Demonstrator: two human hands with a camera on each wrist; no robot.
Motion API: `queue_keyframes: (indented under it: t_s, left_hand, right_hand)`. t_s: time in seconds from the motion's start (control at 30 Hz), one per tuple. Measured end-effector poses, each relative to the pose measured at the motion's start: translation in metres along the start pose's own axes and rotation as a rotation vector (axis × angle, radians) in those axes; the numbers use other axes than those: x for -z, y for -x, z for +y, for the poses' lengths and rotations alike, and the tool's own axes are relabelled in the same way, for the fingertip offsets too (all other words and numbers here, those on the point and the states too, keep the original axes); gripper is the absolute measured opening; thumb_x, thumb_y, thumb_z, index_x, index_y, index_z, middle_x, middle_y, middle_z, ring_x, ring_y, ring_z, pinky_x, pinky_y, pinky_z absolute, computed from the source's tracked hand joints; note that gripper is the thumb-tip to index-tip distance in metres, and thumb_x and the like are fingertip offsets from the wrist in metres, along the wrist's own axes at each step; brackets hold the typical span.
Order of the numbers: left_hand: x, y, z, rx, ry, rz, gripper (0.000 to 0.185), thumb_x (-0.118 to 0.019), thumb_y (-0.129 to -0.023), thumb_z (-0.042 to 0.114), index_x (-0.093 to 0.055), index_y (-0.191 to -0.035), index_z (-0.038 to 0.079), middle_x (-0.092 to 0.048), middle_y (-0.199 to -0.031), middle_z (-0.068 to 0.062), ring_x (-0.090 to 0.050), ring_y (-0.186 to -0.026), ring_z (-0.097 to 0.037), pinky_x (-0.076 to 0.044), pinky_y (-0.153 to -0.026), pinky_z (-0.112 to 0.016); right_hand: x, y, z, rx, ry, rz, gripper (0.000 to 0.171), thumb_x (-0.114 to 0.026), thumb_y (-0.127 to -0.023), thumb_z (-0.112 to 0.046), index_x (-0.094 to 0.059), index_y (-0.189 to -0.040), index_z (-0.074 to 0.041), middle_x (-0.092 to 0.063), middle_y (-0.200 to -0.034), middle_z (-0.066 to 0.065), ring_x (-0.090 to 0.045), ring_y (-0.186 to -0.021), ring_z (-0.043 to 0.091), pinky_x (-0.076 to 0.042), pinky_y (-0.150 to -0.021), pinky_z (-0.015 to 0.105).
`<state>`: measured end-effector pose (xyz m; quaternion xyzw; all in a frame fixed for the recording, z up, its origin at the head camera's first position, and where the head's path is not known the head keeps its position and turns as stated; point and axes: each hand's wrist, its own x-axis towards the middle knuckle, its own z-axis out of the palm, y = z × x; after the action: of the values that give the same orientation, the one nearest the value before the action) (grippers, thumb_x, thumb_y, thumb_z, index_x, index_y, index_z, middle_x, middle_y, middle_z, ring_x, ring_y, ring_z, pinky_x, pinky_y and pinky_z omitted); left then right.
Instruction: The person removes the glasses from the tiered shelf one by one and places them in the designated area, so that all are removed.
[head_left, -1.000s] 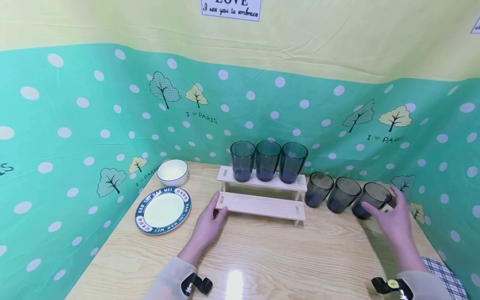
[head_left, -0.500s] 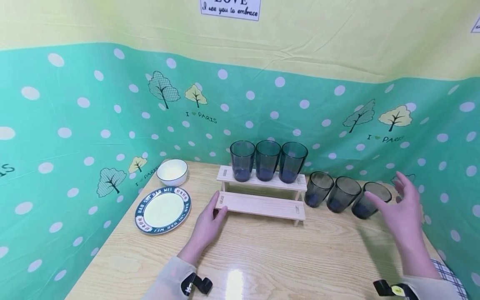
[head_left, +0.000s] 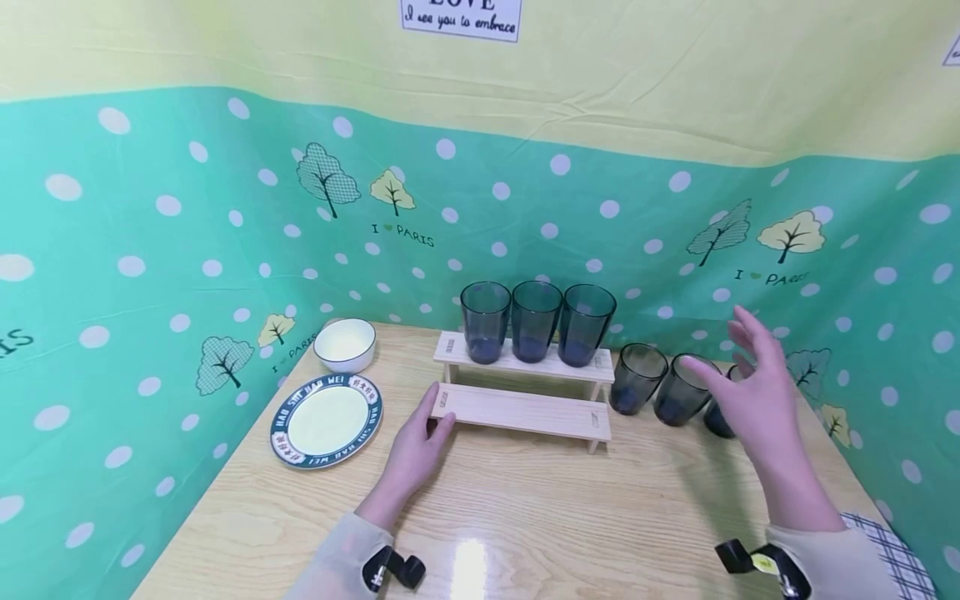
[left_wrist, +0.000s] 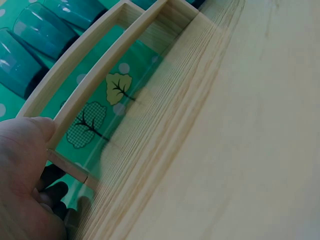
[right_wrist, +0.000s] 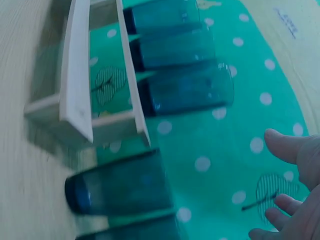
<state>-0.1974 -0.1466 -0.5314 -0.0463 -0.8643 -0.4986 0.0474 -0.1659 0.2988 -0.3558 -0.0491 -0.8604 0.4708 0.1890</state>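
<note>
A two-tier wooden rack point(head_left: 521, 410) stands on the table, with three dark tinted glasses point(head_left: 536, 323) in a row on its upper shelf. My left hand point(head_left: 415, 443) holds the left end of the lower shelf; in the left wrist view its thumb point(left_wrist: 42, 127) lies on the shelf's edge and the fingers bend beside the end. To the right of the rack, three more tinted glasses point(head_left: 635, 385) line up on the table. My right hand point(head_left: 761, 408) is raised in front of the rightmost glass point(head_left: 717, 421), partly hiding it, fingers spread and holding nothing.
A white bowl point(head_left: 345, 343) and a blue-rimmed plate point(head_left: 326, 421) sit at the left of the wooden table point(head_left: 570, 517). A checked cloth point(head_left: 888, 546) lies at the right edge. Green and yellow fabric point(head_left: 600, 200) hangs close behind and along the sides.
My right hand has let go of the rightmost glass, drawn back to the right, then come up and left in front of the glasses. The left hand stays on the rack.
</note>
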Motion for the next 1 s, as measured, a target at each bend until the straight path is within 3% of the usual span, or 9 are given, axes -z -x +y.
queue_keyframes:
  t_s: [0.23,0.47,0.7,1.0]
  left_hand:
    - [-0.002,0.000,-0.003,0.000,0.001,0.000,0.073,-0.059,-0.116,0.040,-0.027,-0.177,0.015,-0.035,-0.177,-0.014,-0.034,-0.162,-0.037,-0.028,-0.133,-0.056]
    - [-0.002,0.000,-0.003,-0.001,0.002,0.003,0.073,-0.059,-0.116,0.039,-0.026,-0.177,0.015,-0.035,-0.177,-0.014,-0.034,-0.162,-0.038,-0.027,-0.133,-0.056]
    - [-0.001,0.000,-0.002,-0.004,-0.002,0.007,0.073,-0.060,-0.116,0.038,-0.027,-0.177,0.014,-0.035,-0.176,-0.015,-0.035,-0.161,-0.038,-0.028,-0.132,-0.056]
    - [-0.001,0.001,-0.001,-0.001,-0.001,0.005,0.073,-0.060,-0.116,0.039,-0.027,-0.177,0.014,-0.036,-0.176,-0.015,-0.035,-0.161,-0.038,-0.028,-0.132,-0.056]
  right_hand:
    - [-0.024,-0.007,-0.025,0.064,-0.031,-0.036,0.100,-0.087,-0.099,-0.038,-0.024,-0.176,-0.038,-0.032,-0.176,0.011,-0.034,-0.161,0.033,-0.034,-0.131,0.055]
    - [-0.048,-0.018,-0.041,0.116,-0.067,-0.143,0.104,-0.088,-0.097,-0.040,-0.024,-0.178,-0.033,-0.034,-0.176,0.011,-0.035,-0.160,0.036,-0.037,-0.129,0.060]
    - [-0.073,-0.035,-0.047,0.135,-0.087,-0.246,0.102,-0.086,-0.100,-0.031,-0.021,-0.178,-0.024,-0.033,-0.177,0.015,-0.033,-0.162,0.039,-0.038,-0.127,0.063]
    - [-0.093,-0.048,-0.050,0.112,-0.096,-0.302,0.104,-0.087,-0.099,-0.037,-0.021,-0.178,-0.028,-0.029,-0.179,0.014,-0.031,-0.163,0.039,-0.039,-0.127,0.062]
